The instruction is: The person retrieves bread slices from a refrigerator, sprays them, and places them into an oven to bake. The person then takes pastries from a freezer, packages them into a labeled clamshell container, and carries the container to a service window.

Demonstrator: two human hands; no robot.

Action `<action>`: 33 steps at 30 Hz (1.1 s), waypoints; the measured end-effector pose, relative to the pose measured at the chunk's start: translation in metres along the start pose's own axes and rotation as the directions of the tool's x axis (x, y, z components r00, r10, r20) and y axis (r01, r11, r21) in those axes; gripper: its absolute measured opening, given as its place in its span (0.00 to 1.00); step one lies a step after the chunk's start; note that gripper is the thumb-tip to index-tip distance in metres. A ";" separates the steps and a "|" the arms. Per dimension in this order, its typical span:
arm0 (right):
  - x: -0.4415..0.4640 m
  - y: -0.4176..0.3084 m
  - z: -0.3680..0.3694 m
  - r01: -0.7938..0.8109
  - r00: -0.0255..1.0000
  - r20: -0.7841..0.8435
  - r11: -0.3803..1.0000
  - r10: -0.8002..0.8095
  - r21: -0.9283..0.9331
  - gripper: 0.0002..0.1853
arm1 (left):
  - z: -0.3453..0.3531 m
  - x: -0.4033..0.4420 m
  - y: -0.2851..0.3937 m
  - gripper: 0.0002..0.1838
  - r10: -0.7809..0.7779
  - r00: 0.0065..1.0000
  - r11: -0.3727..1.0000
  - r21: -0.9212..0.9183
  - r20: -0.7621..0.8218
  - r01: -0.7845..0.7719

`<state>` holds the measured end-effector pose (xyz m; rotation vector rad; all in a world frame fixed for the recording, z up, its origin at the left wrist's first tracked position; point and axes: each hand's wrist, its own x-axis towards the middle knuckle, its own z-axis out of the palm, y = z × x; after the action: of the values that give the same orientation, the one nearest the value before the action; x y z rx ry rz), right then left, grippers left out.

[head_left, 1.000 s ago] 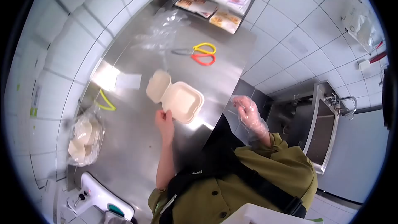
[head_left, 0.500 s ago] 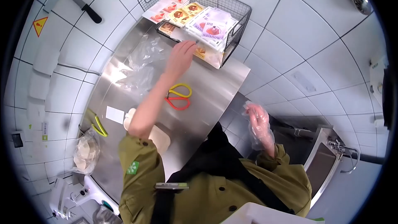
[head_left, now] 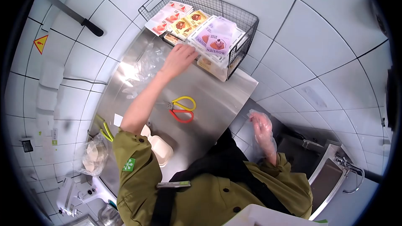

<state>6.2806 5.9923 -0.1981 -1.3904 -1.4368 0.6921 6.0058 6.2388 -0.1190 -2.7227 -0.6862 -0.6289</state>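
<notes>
My bare left hand (head_left: pixel 180 60) is at the front edge of a black wire basket (head_left: pixel 247 37), its fingers bent at the printed packets in the lower level; what the fingertips hold, if anything, is hidden. Purple packets (head_left: pixel 217 35), yellow packets (head_left: pixel 189 24) and red-and-white packets (head_left: pixel 169 16) lie in the basket's upper part. My right hand (head_left: pixel 262 129), in a clear plastic glove, hangs beyond the counter's right edge with fingers curled; nothing can be made out in it. An open beige clamshell box (head_left: pixel 161 150) sits partly behind my left sleeve.
Scissors (head_left: pixel 182 109) with yellow and red handles lie on the steel counter (head_left: pixel 209 100), near crumpled clear plastic (head_left: pixel 144 69). Bagged beige boxes (head_left: pixel 95 155) stand at the left edge. A knife (head_left: pixel 75 14) is on the wall. A sink (head_left: pixel 326 175) is at the right.
My left hand has moved from beside the clamshell box to the basket's front. The view has shifted toward the basket. My right hand remains beyond the counter's edge.
</notes>
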 end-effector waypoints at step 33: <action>0.026 0.000 0.052 0.035 0.961 0.273 0.999 -0.038 0.013 0.11 | 0.022 -0.016 0.008 0.13 0.047 0.993 0.998 -0.040 -0.113 -0.052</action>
<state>6.2368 6.0289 -0.2096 -1.2956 -1.6681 0.8914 6.0048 6.2337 -0.1472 -2.7096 -0.5834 -0.7861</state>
